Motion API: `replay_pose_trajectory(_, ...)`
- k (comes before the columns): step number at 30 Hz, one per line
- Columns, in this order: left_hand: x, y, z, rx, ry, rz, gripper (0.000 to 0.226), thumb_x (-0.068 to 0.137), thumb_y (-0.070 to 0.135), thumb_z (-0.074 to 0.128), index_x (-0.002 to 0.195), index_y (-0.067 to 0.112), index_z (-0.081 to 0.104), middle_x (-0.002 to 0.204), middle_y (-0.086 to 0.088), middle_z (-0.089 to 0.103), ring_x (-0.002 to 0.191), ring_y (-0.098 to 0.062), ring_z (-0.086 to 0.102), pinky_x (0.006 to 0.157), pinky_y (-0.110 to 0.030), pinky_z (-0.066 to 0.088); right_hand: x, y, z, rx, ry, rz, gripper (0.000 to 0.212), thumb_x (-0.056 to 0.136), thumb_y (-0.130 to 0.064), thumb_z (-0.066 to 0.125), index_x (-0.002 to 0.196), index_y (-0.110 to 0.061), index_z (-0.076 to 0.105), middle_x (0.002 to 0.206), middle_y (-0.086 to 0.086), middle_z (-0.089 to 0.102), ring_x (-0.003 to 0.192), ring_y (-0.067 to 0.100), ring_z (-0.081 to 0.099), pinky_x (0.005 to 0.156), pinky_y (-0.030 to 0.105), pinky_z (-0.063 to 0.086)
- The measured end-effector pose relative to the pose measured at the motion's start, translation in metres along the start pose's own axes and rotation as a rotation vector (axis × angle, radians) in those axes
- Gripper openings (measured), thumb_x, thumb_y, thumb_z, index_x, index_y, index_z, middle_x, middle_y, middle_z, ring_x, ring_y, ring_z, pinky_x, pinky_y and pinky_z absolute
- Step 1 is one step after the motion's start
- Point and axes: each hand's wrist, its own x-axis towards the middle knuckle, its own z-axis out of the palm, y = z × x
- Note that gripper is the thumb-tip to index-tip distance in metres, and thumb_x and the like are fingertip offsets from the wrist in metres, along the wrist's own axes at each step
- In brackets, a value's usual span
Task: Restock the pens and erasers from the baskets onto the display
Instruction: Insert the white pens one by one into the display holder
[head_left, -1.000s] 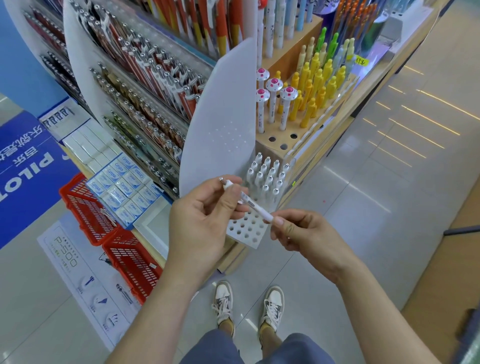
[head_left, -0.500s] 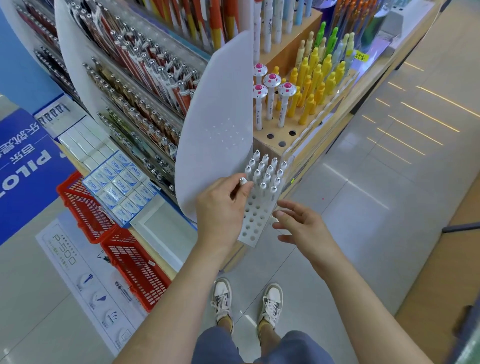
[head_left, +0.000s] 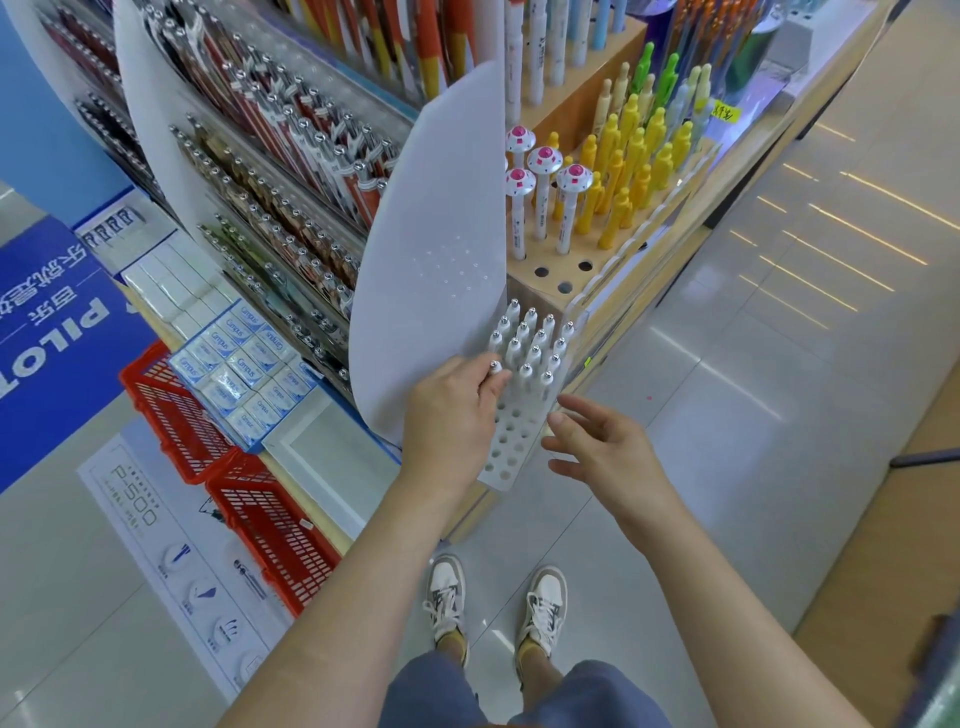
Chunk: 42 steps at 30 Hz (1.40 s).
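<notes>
My left hand (head_left: 451, 415) pinches a white pen (head_left: 494, 367) by its silver tip, the pen standing in a hole of the white perforated pen rack (head_left: 511, 441) at the display's corner. Several matching white pens (head_left: 535, 343) fill the rack's upper rows; the lower holes are bare. My right hand (head_left: 597, 441) hovers just right of the rack, fingers spread, holding nothing. Two red baskets (head_left: 171, 410) (head_left: 275, 525) sit on the floor at the left, below a tray of boxed erasers (head_left: 244, 364).
A curved white panel (head_left: 431, 249) rises behind the rack. The wooden stand (head_left: 550, 280) holds mushroom-topped pens (head_left: 540, 166) and yellow pens (head_left: 628, 161). Rows of carded pens (head_left: 280, 171) hang at the left. My shoes (head_left: 493, 603) stand on the tiled floor.
A second ago both hands held the white pen in the air. My left hand carried it up into the rack; my right hand let go and opened beside the rack.
</notes>
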Motion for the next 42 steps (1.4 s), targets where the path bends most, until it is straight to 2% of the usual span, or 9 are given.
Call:
replay_pose_trajectory(4, 0.005, -0.001, 0.001, 0.042, -0.079, 0.025, 0.022, 0.098, 0.018, 0.047, 0.099, 0.006, 0.065, 0.083, -0.01, 0.065, 0.074, -0.029, 0.058, 0.065, -0.037, 0.045, 0.001, -0.001, 0.006, -0.001, 0.012, -0.023, 0.054, 0.09, -0.024, 0.066, 0.138, -0.01, 0.047, 0.099, -0.002, 0.068, 0.089, 0.019, 0.067, 0.077, 0.029, 0.058)
replay_pose_trajectory(11, 0.004, 0.005, 0.01, 0.103, -0.041, 0.034, 0.024, 0.094, 0.021, 0.056, 0.075, 0.007, 0.061, 0.06, -0.009, 0.058, 0.053, -0.031, 0.05, 0.049, -0.036, 0.044, 0.001, -0.001, 0.011, -0.075, 0.046, -0.055, 0.052, 0.093, -0.021, 0.062, 0.14, -0.007, 0.046, 0.091, -0.002, 0.067, 0.096, 0.027, 0.067, 0.081, 0.032, 0.058)
replay_pose_trajectory(15, 0.003, 0.002, 0.011, 0.126, -0.06, 0.05, 0.021, 0.094, 0.019, 0.055, 0.076, 0.008, 0.059, 0.062, -0.008, 0.059, 0.054, -0.031, 0.052, 0.051, -0.037, 0.046, 0.001, 0.001, 0.009, -0.098, 0.052, -0.048, 0.05, 0.094, -0.023, 0.06, 0.14, -0.009, 0.047, 0.087, -0.004, 0.067, 0.094, 0.029, 0.067, 0.086, 0.038, 0.056)
replay_pose_trajectory(19, -0.003, 0.002, 0.006, 0.137, -0.144, -0.026, 0.012, 0.092, 0.02, 0.054, 0.095, 0.012, 0.063, 0.079, -0.007, 0.067, 0.071, -0.028, 0.061, 0.065, -0.04, 0.051, -0.001, 0.001, 0.004, -0.107, 0.029, -0.033, 0.049, 0.092, -0.027, 0.062, 0.138, -0.016, 0.049, 0.107, -0.002, 0.067, 0.095, 0.025, 0.066, 0.084, 0.037, 0.057)
replay_pose_trajectory(22, -0.019, 0.005, -0.006, 0.088, -0.076, -0.082, 0.022, 0.09, 0.016, 0.056, 0.111, 0.012, 0.064, 0.089, -0.008, 0.069, 0.079, -0.027, 0.064, 0.071, -0.04, 0.052, -0.005, -0.003, 0.0, -0.134, 0.095, -0.098, 0.037, 0.091, -0.026, 0.063, 0.127, -0.023, 0.055, 0.114, -0.001, 0.063, 0.096, 0.023, 0.064, 0.078, 0.037, 0.055)
replay_pose_trajectory(27, -0.061, -0.002, -0.041, 0.023, 0.046, -0.114, 0.02, 0.09, 0.015, 0.057, 0.105, 0.015, 0.07, 0.095, 0.001, 0.071, 0.08, -0.015, 0.065, 0.073, -0.031, 0.053, -0.02, -0.027, -0.002, -0.154, 0.171, -0.293, 0.01, 0.093, -0.015, 0.058, 0.094, -0.024, 0.063, 0.081, -0.002, 0.065, 0.072, 0.013, 0.062, 0.064, 0.029, 0.05)
replay_pose_trajectory(30, -0.089, -0.019, -0.067, 0.012, 0.077, -0.137, 0.021, 0.089, 0.022, 0.053, 0.1, 0.017, 0.071, 0.092, 0.005, 0.071, 0.076, -0.01, 0.064, 0.071, -0.027, 0.051, -0.032, -0.042, 0.015, -0.175, 0.069, -0.355, 0.012, 0.094, -0.009, 0.055, 0.093, -0.013, 0.066, 0.074, 0.005, 0.065, 0.06, 0.009, 0.06, 0.057, 0.018, 0.046)
replay_pose_trajectory(36, -0.15, -0.078, -0.121, 0.022, 0.133, -0.283, 0.03, 0.086, 0.029, 0.047, 0.098, 0.018, 0.073, 0.091, 0.006, 0.072, 0.078, -0.004, 0.062, 0.071, -0.025, 0.049, -0.054, -0.042, 0.083, -0.359, -0.234, -0.373, 0.014, 0.093, -0.004, 0.054, 0.089, -0.009, 0.067, 0.069, 0.003, 0.067, 0.057, 0.009, 0.06, 0.055, 0.014, 0.045)
replay_pose_trajectory(42, -0.226, -0.162, -0.179, 0.013, 0.149, -0.482, 0.022, 0.086, 0.005, 0.063, 0.097, 0.021, 0.073, 0.087, 0.011, 0.07, 0.071, -0.003, 0.059, 0.069, -0.022, 0.049, -0.075, -0.007, 0.182, -0.568, -0.44, -0.36, 0.018, 0.091, -0.006, 0.056, 0.084, -0.019, 0.067, 0.07, 0.003, 0.069, 0.06, 0.011, 0.063, 0.058, 0.019, 0.046)
